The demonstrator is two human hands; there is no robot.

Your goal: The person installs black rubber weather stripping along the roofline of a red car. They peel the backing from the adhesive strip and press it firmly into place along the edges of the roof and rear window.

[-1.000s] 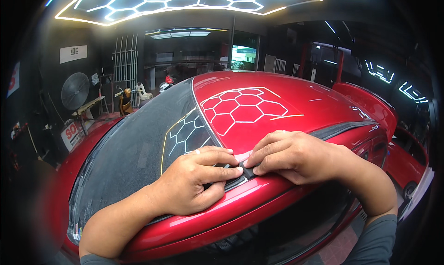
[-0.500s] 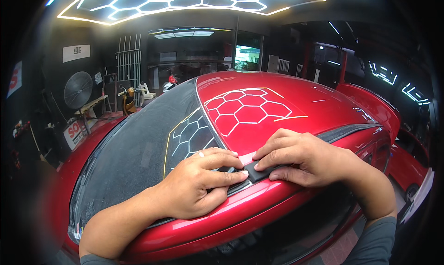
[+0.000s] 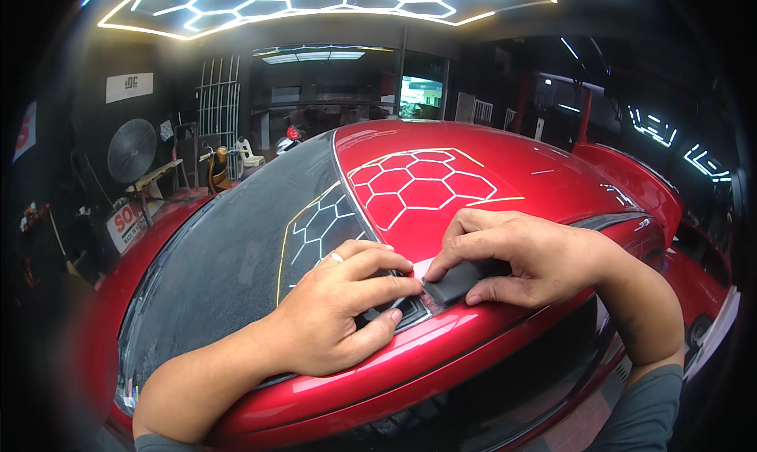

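A red car's glossy roof meets its dark windshield beneath my hands. My right hand is closed on a black trim strip, pinching it between thumb and fingers. The strip's front end is tilted up off the roof channel, and its rear part is hidden behind my hand. My left hand, a ring on one finger, rests over the windshield's upper corner. Its thumb and index finger are apart, with black edging showing between them. The left index fingertip is right by the strip's front end.
Along the near side runs the red roof rail, above dark side glass. Beyond the car stand a large fan, a wooden bench and a white plastic chair. Another red car is at the right. Hexagonal lights hang overhead.
My right hand has lifted the trim strip's front end and tilted it, uncovering part of the channel. The left thumb has spread away from the index finger, off the strip's end.
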